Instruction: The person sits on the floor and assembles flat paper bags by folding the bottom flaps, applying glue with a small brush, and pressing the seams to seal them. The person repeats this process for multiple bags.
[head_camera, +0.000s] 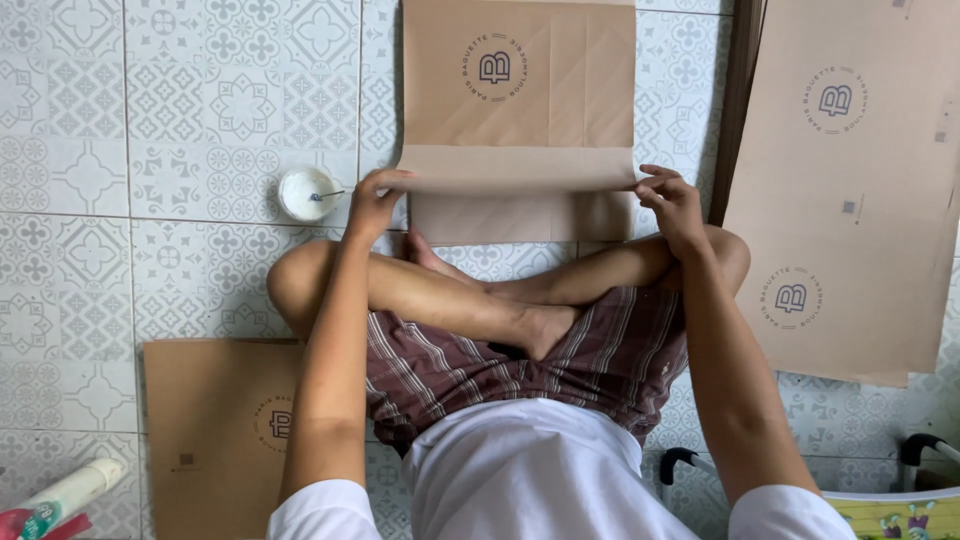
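Brown paper sheet (518, 100), flat on tiled floor (180, 120): left hand (372, 205) and right hand (672, 205), arms outstretched, pinch its folded near edge at opposite ends.

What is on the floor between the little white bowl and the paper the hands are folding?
Nothing: the head view shows only bare patterned floor tile between the white bowl and the brown paper.

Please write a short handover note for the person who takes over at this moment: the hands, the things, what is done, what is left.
Left hand and right hand: each pinches one end of the folded flap on the brown sheet, flat on the tiled floor.
Glue bowl sits left of the sheet.
Sheet stacks: right and lower left.
Done: bottom edge folded up.
Left: flap not yet pressed flat.
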